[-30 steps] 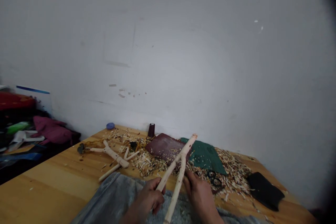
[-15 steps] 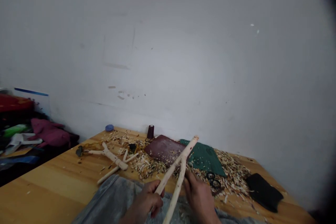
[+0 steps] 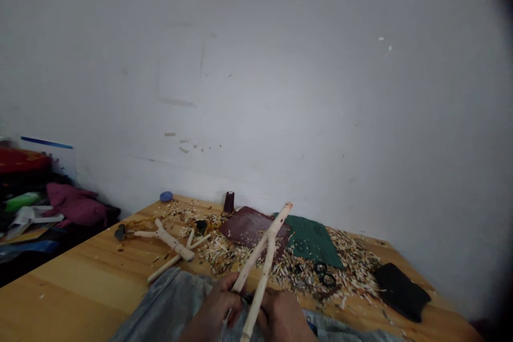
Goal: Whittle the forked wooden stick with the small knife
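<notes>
Pale peeled forked branch [image 3: 269,240] is being held above a grey cloth [image 3: 168,294], its upper tip pointing out over the desk [image 3: 80,278]. Left hand [image 3: 214,312] is gripping one limb, its fingers [image 3: 224,299] closed around the wood; right hand [image 3: 280,318] is pressing in beside the other limb, though whether its fingers are closing on it is hidden. A small dark object [image 3: 248,297] is showing between the hands. Wood shavings [image 3: 352,272] are lying across the desk around a dark red leather pad [image 3: 244,224], a green mat [image 3: 312,240] and black scissors [image 3: 325,273].
</notes>
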Action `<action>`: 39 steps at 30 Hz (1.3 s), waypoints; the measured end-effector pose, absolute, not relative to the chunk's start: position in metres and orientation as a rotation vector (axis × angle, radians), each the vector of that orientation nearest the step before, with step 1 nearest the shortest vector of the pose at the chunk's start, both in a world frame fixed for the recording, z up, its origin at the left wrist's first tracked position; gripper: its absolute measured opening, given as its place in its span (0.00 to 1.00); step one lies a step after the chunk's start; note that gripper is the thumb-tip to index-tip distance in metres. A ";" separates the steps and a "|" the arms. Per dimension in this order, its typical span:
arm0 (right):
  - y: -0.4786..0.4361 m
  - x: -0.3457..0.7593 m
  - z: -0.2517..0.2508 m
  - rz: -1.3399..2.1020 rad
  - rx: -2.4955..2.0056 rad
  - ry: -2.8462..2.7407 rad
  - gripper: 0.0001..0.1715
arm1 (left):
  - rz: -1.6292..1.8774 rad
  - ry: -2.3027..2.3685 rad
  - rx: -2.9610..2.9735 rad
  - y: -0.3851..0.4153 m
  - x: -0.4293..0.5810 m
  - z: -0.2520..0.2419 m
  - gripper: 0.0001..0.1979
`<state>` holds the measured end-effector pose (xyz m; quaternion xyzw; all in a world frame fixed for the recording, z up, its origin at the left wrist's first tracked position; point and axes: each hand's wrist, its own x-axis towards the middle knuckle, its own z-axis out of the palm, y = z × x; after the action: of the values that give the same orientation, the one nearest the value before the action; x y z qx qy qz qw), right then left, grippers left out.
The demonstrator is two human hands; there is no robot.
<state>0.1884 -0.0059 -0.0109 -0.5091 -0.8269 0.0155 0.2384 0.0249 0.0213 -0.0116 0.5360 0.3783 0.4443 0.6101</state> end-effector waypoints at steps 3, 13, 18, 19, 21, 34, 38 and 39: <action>0.000 0.201 -0.007 -0.017 -1.484 -2.173 0.14 | 0.984 0.864 1.254 0.023 0.024 -0.017 0.08; 0.005 0.212 -0.002 -0.058 -1.624 -2.136 0.13 | 0.937 0.943 1.296 0.026 0.027 -0.024 0.09; -0.010 0.192 -0.001 0.083 -1.377 -2.317 0.11 | 0.999 0.948 1.313 0.021 0.025 -0.015 0.13; -0.011 0.192 0.000 0.089 -1.363 -2.322 0.11 | 0.998 0.944 1.314 0.021 0.025 -0.014 0.15; -0.009 0.194 0.000 0.064 -1.404 -2.306 0.10 | 0.989 0.933 1.309 0.021 0.025 -0.015 0.16; 0.000 0.193 -0.007 -0.062 -1.627 -2.166 0.08 | 0.981 0.693 1.312 0.019 0.024 -0.017 0.13; 0.000 0.197 -0.002 0.007 -1.603 -2.227 0.09 | 0.944 0.779 1.364 0.019 0.024 -0.018 0.13; -0.001 0.198 0.000 0.038 -1.573 -2.260 0.09 | 0.944 0.804 1.364 0.019 0.024 -0.019 0.13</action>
<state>0.1978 -0.0011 -0.0005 -0.5605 -0.8053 0.0135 0.1927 0.0239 0.0193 -0.0192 0.5893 0.3474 0.4078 0.6047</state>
